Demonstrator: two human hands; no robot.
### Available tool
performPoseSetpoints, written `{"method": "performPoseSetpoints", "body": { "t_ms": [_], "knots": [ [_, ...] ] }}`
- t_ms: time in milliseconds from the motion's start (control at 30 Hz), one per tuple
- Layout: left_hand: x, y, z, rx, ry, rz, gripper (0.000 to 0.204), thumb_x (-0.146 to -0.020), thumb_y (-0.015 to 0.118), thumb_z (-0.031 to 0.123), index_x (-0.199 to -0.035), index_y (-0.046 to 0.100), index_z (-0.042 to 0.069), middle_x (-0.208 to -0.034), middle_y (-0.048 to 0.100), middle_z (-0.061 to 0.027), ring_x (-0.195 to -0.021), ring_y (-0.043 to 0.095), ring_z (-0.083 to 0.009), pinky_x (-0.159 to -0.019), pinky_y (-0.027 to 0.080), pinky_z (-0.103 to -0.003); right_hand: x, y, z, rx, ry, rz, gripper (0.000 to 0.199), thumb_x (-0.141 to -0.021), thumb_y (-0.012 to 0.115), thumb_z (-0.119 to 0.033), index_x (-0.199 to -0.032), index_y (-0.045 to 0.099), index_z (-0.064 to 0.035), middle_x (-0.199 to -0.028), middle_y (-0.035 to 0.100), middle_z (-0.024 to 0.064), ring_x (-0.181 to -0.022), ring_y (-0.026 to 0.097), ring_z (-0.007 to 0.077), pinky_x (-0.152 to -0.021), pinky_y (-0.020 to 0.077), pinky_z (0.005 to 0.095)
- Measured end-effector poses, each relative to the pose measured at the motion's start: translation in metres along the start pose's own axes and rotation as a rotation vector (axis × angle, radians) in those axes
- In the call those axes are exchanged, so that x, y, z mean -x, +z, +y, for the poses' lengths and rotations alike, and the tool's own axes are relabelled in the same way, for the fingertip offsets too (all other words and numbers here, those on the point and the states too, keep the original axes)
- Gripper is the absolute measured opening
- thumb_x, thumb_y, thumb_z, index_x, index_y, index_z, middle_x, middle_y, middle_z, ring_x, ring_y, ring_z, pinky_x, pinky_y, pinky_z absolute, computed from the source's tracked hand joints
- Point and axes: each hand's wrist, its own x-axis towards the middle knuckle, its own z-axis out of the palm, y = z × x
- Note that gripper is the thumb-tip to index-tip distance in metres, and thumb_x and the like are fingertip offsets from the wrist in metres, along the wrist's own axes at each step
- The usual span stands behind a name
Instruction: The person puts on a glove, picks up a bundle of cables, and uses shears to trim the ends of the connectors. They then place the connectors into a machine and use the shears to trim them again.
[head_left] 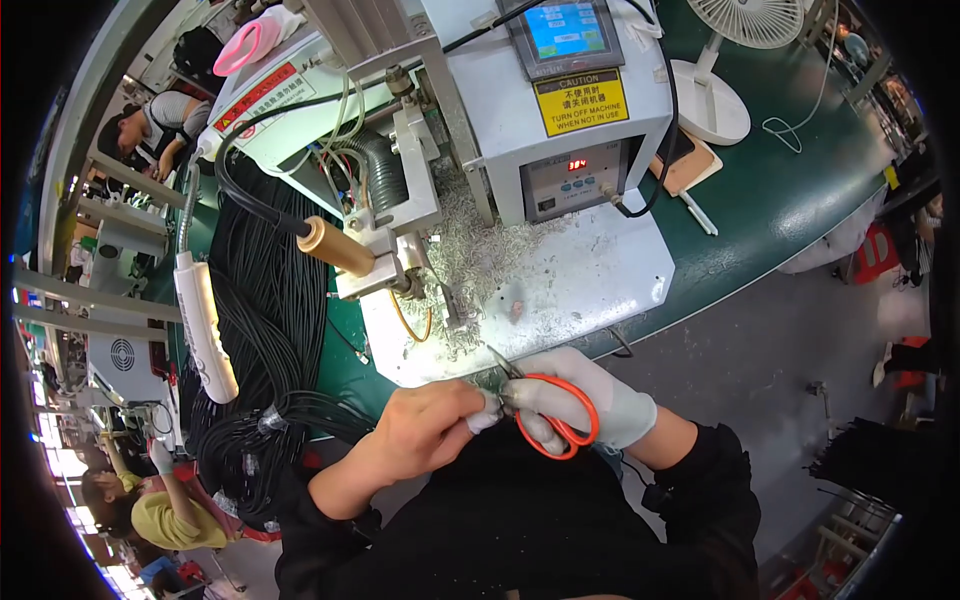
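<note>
Plastic scissor handles, glossy metal plate

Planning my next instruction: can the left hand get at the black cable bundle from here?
Probably yes: the black cable bundle runs close to the left hand, with nothing visible between. The hand's fingers are bent beside the scissors, so they'd likely need opening first.

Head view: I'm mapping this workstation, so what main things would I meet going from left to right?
Lit white lamp → brass-coloured cylinder → bare-palmed left hand → gloved right hand with orange-handled scissors → white fan.
</note>
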Motion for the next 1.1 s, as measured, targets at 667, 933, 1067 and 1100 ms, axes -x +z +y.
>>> {"method": "performPoseSetpoints", "body": {
  "t_ms": [667, 933, 1067, 1100],
  "knots": [
    [0.007, 0.005, 0.006, 0.892, -0.616, 0.128, 0.025, -0.085, 0.060, -0.002, -0.107, 0.049, 0.000, -0.088, 0.059, -0.0009, -0.084, 0.055, -0.0022, -0.070, 0.043, -0.018, -0.010, 0.026, -0.003, 0.263, -0.174, 0.271, 0.018, -0.086, 0.059, -0.016, -0.082, 0.056, 0.0017, -0.056, 0.056, 0.0027, -0.045, 0.053, 0.0073, -0.045, 0.0425, 0.0226],
    [0.003, 0.008, 0.003, 0.792, -0.625, 0.297, 0.013, -0.084, 0.060, -0.005, -0.095, 0.054, -0.001, -0.077, 0.056, 0.0025, -0.068, 0.048, -0.0002, -0.061, 0.037, -0.016, -0.017, 0.031, -0.002, 0.094, -0.165, 0.317, 0.016, -0.086, 0.061, -0.015, -0.082, 0.057, 0.0008, -0.055, 0.054, 0.0027, -0.047, 0.052, 0.0057, -0.046, 0.0416, 0.0218],
    [0.010, 0.019, -0.018, 0.748, -0.717, 0.392, 0.009, -0.085, 0.061, 0.000, -0.092, 0.056, 0.001, -0.069, 0.050, 0.0062, -0.060, 0.043, 0.0006, -0.055, 0.033, -0.016, -0.037, 0.018, 0.019, 0.537, -0.277, 0.421, 0.019, -0.087, 0.060, -0.016, -0.079, 0.057, 0.0009, -0.055, 0.054, 0.0033, -0.051, 0.053, 0.0058, -0.047, 0.0420, 0.0219],
    [0.020, 0.020, -0.031, 0.794, -0.767, 0.438, 0.009, -0.085, 0.061, 0.000, -0.093, 0.057, 0.001, -0.071, 0.053, 0.0059, -0.063, 0.045, 0.0004, -0.057, 0.035, -0.016, -0.043, 0.013, 0.020, 0.528, -0.274, 0.414, 0.019, -0.087, 0.060, -0.016, -0.079, 0.057, 0.0009, -0.055, 0.054, 0.0033, -0.051, 0.053, 0.0058, -0.047, 0.0420, 0.0219]
  ]
}}
